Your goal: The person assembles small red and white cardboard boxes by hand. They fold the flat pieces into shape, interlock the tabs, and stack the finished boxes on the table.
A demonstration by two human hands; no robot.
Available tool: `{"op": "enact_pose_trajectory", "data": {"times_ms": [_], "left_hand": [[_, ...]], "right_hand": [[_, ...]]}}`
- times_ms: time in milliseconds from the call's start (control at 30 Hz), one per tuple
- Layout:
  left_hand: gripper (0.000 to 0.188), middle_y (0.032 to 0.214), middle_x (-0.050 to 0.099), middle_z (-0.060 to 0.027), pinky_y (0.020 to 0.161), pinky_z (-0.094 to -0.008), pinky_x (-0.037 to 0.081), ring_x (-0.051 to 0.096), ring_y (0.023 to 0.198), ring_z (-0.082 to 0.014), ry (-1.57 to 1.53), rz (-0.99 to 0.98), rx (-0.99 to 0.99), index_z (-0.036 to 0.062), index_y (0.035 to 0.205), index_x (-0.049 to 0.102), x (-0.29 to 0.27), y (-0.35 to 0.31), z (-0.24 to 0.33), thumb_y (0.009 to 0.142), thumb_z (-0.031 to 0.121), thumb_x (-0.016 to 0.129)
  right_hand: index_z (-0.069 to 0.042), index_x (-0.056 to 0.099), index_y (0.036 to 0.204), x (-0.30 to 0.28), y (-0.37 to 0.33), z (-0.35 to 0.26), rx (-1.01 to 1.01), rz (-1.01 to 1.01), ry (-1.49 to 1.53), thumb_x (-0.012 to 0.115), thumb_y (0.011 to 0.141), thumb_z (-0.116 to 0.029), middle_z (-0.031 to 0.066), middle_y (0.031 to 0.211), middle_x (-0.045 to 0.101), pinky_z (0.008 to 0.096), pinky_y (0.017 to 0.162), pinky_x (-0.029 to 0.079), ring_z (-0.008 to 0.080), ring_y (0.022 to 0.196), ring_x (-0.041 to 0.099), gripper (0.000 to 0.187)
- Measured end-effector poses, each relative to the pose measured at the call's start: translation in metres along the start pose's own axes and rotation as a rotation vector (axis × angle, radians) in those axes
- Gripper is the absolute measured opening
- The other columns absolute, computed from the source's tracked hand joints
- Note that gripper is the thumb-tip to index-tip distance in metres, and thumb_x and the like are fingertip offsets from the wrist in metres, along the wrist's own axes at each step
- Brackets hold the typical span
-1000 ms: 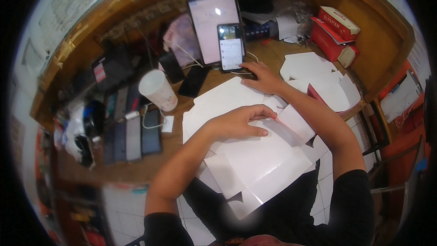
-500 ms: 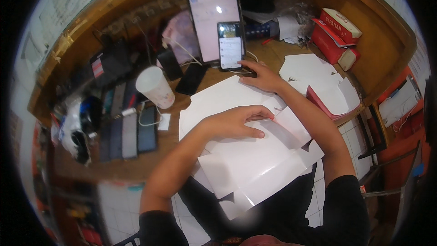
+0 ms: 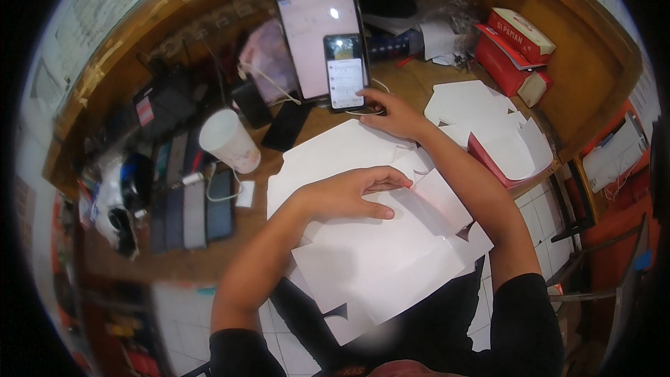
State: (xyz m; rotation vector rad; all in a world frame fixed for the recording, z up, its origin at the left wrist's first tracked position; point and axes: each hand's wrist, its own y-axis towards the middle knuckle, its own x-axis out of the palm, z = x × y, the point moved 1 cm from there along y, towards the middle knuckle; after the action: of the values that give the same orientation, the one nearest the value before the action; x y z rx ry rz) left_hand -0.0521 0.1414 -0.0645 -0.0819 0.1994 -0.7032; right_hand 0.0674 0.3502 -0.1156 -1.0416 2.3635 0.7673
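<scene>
Now, on the wooden desk (image 3: 391, 80): left hand (image 3: 352, 194) flat, fingers spread and pressing the white cardboard sheet (image 3: 377, 251), same as a second ago. Right hand (image 3: 391, 115) has stayed at the foot of the propped phone (image 3: 345, 71), fingers loosely curled; holding nothing, as far as I can tell. Folding looks paused. Nearby: tablet (image 3: 314, 28), white paper cup (image 3: 229, 141), stack of flat white cartons (image 3: 488, 129), red boxes (image 3: 513, 52).
</scene>
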Motion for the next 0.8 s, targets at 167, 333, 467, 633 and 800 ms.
{"op": "enact_pose_trajectory", "data": {"times_ms": [167,333,467,633,800], "left_hand": [[0.063,0.157,0.047,-0.0129,0.129,-0.0424,0.021,0.035,0.153,-0.0259,-0.005,0.005,0.001,0.0045,0.148,0.048,-0.003,0.0,-0.002,0.091,0.009,0.075],[0.063,0.157,0.047,-0.0139,0.129,-0.0438,0.022,0.036,0.153,-0.0264,-0.016,0.008,0.014,0.004,0.147,0.049,-0.003,0.0,-0.007,0.091,0.01,0.076],[0.063,0.156,0.047,-0.0144,0.128,-0.0379,0.025,0.04,0.15,-0.0235,-0.005,0.009,0.013,0.0032,0.149,0.047,-0.003,-0.001,-0.003,0.092,0.007,0.075],[0.062,0.156,0.048,-0.0139,0.128,-0.039,0.025,0.041,0.149,-0.0238,-0.008,0.02,0.011,0.0051,0.148,0.049,-0.003,0.0,-0.006,0.092,0.008,0.076],[0.062,0.156,0.048,-0.0133,0.128,-0.0393,0.025,0.042,0.148,-0.0237,-0.001,0.021,0.016,0.0062,0.148,0.049,-0.002,0.0,-0.007,0.092,0.009,0.076]], "right_hand": [[-0.015,0.06,0.144,0.001,-0.007,-0.002,-0.057,0.012,-0.166,0.076,0.09,-0.031,0.0143,0.129,0.066,0.042,0.105,0.046,0.0317,0.12,0.058,0.058],[-0.017,0.064,0.142,0.008,-0.008,0.006,-0.081,0.031,-0.234,0.075,0.091,-0.036,0.0147,0.134,0.064,0.0454,0.11,0.042,0.0366,0.128,0.054,0.055],[-0.017,0.067,0.138,0.012,-0.006,0.008,-0.082,0.045,-0.301,0.071,0.091,-0.046,0.0157,0.138,0.061,0.0457,0.112,0.041,0.0374,0.132,0.051,0.055],[-0.017,0.07,0.136,0.014,-0.006,0.009,-0.073,0.048,-0.351,0.066,0.093,-0.055,0.0176,0.14,0.059,0.0466,0.114,0.039,0.0379,0.134,0.05,0.058],[-0.018,0.067,0.141,0.013,-0.006,0.005,-0.047,-0.005,-0.374,0.067,0.094,-0.054,0.0181,0.143,0.056,0.0471,0.116,0.035,0.0384,0.136,0.047,0.059]]}}
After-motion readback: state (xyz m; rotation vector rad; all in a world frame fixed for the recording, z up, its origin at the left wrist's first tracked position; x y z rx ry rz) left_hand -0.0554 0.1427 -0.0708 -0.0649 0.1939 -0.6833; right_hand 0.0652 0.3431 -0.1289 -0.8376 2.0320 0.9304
